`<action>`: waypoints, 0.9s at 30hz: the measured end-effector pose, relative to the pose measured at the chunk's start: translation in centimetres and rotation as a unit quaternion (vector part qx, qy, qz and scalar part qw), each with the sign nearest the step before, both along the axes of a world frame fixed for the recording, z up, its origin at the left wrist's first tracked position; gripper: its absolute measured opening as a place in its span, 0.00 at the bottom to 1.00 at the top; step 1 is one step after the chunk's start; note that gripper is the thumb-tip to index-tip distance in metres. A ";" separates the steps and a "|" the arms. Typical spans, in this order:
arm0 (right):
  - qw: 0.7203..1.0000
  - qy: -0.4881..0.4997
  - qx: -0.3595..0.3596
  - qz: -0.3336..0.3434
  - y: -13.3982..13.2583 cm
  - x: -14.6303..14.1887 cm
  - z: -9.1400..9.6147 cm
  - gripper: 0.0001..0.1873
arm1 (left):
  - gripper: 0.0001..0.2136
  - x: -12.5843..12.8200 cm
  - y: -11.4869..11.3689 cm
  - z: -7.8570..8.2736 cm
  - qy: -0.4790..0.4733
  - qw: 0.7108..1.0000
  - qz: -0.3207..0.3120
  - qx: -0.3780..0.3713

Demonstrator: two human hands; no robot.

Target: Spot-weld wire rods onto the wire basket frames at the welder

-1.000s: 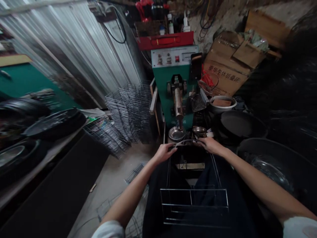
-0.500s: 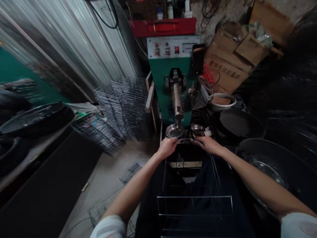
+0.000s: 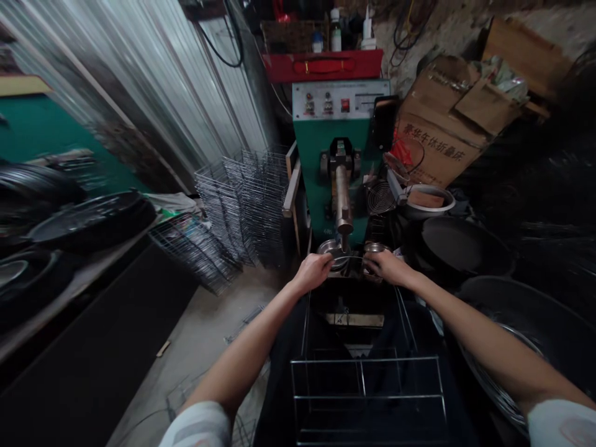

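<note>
Both my hands grip the top of a rectangular chrome wire frame (image 3: 367,388), whose lower part hangs toward my lap. My left hand (image 3: 313,273) and my right hand (image 3: 388,267) sit a short way apart, just in front of a green spot welding machine (image 3: 333,149). Its vertical metal electrode arm (image 3: 343,198) comes down above a round metal dish (image 3: 331,249), close to my left hand. A second small metal dish (image 3: 375,248) lies right by my right hand. My fingers hide most of the wire between my hands.
Stacked wire racks (image 3: 246,214) stand left of the machine, with a wire basket (image 3: 193,254) beside them. Black pans (image 3: 465,245) and a large dark basin (image 3: 526,335) sit to the right. A cardboard box (image 3: 442,124) leans behind them. Concrete floor (image 3: 200,335) lies to the left.
My hands have moved closer to the welder's metal dishes, bringing the wire frame's top up against them. The frame now looks wider and its top bend is hidden. The view has shifted slightly.
</note>
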State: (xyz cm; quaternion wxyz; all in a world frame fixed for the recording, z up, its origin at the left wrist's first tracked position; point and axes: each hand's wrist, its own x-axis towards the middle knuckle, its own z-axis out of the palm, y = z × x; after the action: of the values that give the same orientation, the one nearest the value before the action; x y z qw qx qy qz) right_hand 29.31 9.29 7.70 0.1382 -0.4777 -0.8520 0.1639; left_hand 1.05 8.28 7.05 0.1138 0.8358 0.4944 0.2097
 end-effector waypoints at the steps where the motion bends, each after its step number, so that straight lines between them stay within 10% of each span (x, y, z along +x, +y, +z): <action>1: 1.000 0.007 0.000 0.004 0.3 0.0 0.0 0.13 | 0.12 -0.1 0.2 0.1 -0.004 1.000 0.000 0.002; 27: 0.994 0.065 -0.022 0.084 3.1 -0.8 0.1 0.19 | 0.09 -0.6 1.8 0.8 -0.061 0.997 -0.017 -0.033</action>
State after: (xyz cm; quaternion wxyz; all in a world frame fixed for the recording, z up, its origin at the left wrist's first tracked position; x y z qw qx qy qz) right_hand 28.53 12.35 7.79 0.1688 -0.3955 -0.8745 0.2245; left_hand 0.47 10.12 7.82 0.1744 0.8256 0.4791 0.2417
